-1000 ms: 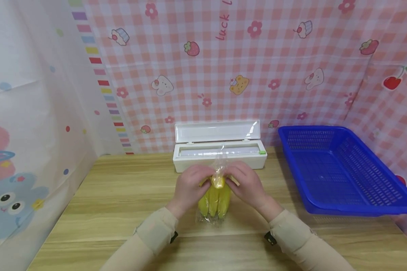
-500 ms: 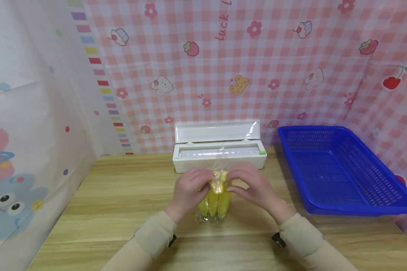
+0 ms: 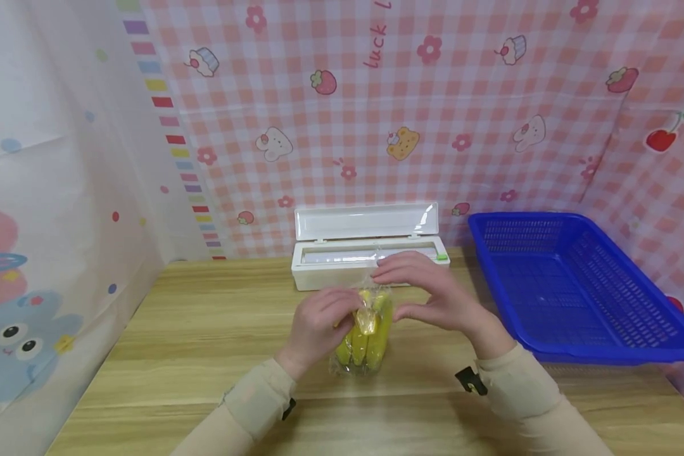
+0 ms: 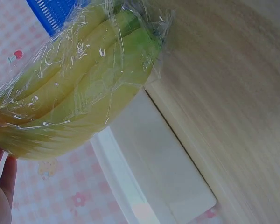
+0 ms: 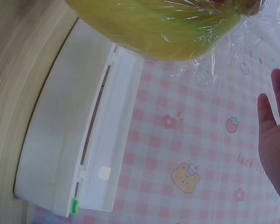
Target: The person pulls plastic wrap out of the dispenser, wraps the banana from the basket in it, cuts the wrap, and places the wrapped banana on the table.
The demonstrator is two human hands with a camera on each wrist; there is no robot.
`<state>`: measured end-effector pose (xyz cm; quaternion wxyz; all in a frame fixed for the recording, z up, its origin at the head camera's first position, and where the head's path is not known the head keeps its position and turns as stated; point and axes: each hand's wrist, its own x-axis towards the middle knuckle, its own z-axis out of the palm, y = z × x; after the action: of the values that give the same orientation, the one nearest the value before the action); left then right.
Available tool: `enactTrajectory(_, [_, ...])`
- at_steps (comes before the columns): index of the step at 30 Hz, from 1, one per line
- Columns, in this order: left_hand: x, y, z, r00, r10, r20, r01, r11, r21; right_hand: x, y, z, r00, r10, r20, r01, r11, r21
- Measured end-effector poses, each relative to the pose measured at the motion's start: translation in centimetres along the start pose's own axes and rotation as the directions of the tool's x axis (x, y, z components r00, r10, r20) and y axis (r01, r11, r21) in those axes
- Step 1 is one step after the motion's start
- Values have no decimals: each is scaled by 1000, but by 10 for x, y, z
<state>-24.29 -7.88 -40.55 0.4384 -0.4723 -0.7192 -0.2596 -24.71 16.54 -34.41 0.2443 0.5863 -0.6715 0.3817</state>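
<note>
A bunch of yellow bananas (image 3: 359, 348) wrapped in clear plastic film is held over the table, tips down. My left hand (image 3: 318, 320) grips its stem end from the left. In the left wrist view the film lies creased over the bananas (image 4: 84, 74), and a loose edge sticks out past their greenish tips. On the right side my right hand (image 3: 436, 294) is apart from the fruit, thumb and fingers spread. In the right wrist view this hand (image 5: 277, 140) holds nothing, and loose film (image 5: 210, 70) juts from the stem end.
Behind the bananas stands a white cling film box (image 3: 330, 278), its lid raised, with a pale roll and a green slider inside. A blue plastic basket (image 3: 493, 297) stands at the right. Patterned cloth (image 3: 342, 126) hangs behind the wooden table (image 3: 205, 354).
My right hand has let go of the film by the stem and drawn off to the right, its fingers spreading. The left hand keeps its grip on the bananas.
</note>
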Motion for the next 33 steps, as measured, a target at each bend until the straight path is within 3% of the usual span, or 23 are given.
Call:
enactTrajectory(6, [-1,2,-1,1000,19,12,-19,1000,10,5,1,3,991,47,128,-51,998,30])
enactTrajectory(11, [-1,4,-2,999,31,10,-31,999,6,8,4,6,986,38,164,-41,999,14])
enactTrajectory(26, [-4,8,-3,999,36,-8,-36,999,-30,3,10,13,994,-21,107,7,991,137])
enactTrajectory(33, [-6,10,-4,999,42,-18,-42,999,-20,2,8,16,997,-17,72,11,997,81])
